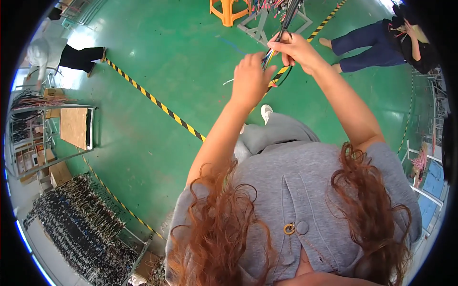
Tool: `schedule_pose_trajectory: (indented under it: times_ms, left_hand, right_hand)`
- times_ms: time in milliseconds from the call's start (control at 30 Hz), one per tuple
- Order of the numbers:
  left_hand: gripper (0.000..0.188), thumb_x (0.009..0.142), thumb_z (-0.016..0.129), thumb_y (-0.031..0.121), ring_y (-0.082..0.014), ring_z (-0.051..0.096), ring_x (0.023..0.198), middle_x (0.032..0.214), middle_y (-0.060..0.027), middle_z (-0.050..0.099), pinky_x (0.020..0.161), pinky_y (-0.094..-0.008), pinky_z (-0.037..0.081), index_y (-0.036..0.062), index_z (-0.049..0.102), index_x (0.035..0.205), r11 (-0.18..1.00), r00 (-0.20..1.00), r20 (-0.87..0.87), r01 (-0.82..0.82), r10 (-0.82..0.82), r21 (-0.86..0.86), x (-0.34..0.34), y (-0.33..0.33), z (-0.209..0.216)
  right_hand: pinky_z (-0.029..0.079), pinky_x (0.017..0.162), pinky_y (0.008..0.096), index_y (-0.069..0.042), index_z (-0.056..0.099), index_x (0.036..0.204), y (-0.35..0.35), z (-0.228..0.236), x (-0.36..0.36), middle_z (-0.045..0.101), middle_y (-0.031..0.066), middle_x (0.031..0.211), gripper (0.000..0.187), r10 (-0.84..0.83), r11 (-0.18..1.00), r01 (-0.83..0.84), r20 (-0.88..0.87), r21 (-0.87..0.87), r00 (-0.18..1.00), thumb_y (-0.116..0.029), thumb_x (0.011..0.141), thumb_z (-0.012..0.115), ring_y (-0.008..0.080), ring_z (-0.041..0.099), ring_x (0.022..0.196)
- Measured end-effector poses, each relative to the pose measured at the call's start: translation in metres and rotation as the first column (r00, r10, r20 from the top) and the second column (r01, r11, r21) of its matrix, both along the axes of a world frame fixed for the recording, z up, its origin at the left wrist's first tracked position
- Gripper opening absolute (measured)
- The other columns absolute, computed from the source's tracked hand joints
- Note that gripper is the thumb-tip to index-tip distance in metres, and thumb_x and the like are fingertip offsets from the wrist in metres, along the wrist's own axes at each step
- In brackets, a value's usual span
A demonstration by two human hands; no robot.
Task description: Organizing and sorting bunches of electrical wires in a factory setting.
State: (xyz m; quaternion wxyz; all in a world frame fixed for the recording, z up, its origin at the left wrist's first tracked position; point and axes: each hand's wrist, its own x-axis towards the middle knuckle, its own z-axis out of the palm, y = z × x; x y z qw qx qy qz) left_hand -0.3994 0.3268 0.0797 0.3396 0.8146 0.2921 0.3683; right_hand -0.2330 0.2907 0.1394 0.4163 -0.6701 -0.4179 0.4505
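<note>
While the right hand point(296, 50) pinches the dark cable bundle point(289, 20) between thumb and bent fingers, the left hand point(251, 79) sits half curled beside coloured wires point(270, 56) below those fingertips — its hold hidden — 1 white wire point(229, 81) jutting out leftward.

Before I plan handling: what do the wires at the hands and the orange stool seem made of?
Wires: probably plastic-insulated, smooth, judging by varied colours and supple bends; cores can't be made out.
Orange stool: likely moulded plastic, smooth, given its even colour.
</note>
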Motion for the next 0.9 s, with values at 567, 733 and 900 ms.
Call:
schedule_pose_trajectory:
  times_ms: [567, 733, 900]
  left_hand:
    - [0.026, 0.094, 0.035, 0.026, -0.011, 0.035, 0.05, 0.058, 0.003, 0.032, 0.053, -0.0259, 0.044, 0.0086, 0.043, 0.077, -0.214, 0.802, 0.59, 0.562, -0.093, -0.799, -0.044, -0.006, -0.027]
    - [0.026, 0.093, 0.036, 0.025, -0.0218, 0.056, 0.065, 0.066, -0.0046, 0.049, 0.069, -0.0337, 0.051, 0.0055, 0.046, 0.081, -0.299, 0.779, 0.627, 0.595, -0.014, -0.746, -0.061, -0.016, -0.038]
    - [0.028, 0.093, 0.036, 0.025, -0.031, 0.062, 0.085, 0.082, -0.0152, 0.061, 0.077, -0.0389, 0.05, 0.0018, 0.05, 0.085, -0.372, 0.714, 0.7, 0.652, 0.008, -0.661, -0.068, -0.02, -0.036]
  right_hand:
    - [0.027, 0.035, 0.0202, -0.006, 0.058, 0.082, 0.008, -0.03, 0.013, 0.06, 0.0004, 0.069, 0.021, -0.121, 0.992, 0.123, 0.062, -0.02, 0.991, -0.026, 0.076, 0.062, 0.0055, 0.044, 0.04]
    - [0.033, 0.039, 0.021, -0.004, 0.055, 0.084, 0.029, -0.029, 0.017, 0.059, 0.0036, 0.071, 0.021, -0.103, 0.991, 0.106, 0.04, -0.084, 0.994, -0.023, 0.08, 0.061, 0.0077, 0.047, 0.044]
    - [0.032, 0.036, 0.0228, -0.003, 0.055, 0.076, 0.043, -0.024, 0.012, 0.058, 0.0047, 0.063, 0.015, -0.141, 0.988, 0.14, -0.025, -0.065, 0.99, -0.017, 0.081, 0.059, 0.0085, 0.044, 0.038]
